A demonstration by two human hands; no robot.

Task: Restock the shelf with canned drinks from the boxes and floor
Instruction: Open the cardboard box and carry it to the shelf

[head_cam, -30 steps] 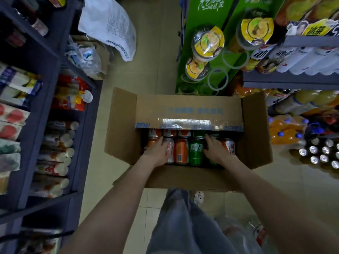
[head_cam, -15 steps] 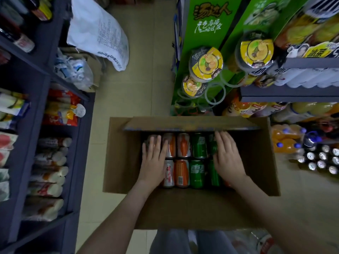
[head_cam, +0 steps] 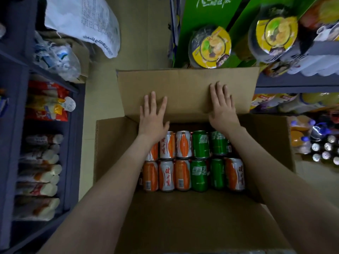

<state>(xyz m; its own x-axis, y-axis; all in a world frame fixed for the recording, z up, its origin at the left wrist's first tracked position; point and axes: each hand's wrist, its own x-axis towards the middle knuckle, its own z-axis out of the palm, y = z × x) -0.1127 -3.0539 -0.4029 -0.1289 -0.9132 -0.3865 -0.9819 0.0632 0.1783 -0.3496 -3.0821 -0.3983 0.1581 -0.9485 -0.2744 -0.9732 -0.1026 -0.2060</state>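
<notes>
An open cardboard box (head_cam: 113, 149) sits in front of me in the aisle. Two rows of cans lie on their sides in it: orange-and-silver cans (head_cam: 167, 175) at left and centre, green cans (head_cam: 200, 143) to their right, and one more orange can (head_cam: 235, 174) at the right end. The far flap (head_cam: 185, 83) is folded outward. My left hand (head_cam: 153, 118) presses flat on that flap with fingers spread. My right hand (head_cam: 222, 107) lies flat on it too, further right. Neither hand holds a can.
A dark shelf unit (head_cam: 11, 125) with packaged snacks runs along the left. On the right stands a shelf (head_cam: 297, 83) with bottled drinks (head_cam: 302, 132) and a green noodle-bowl display (head_cam: 211, 46). A white sack (head_cam: 86, 21) and plastic bags lie on the tiled floor beyond the box.
Both hands have left the cans and moved forward onto the far flap, which has swung outward. The view has come closer to the box.
</notes>
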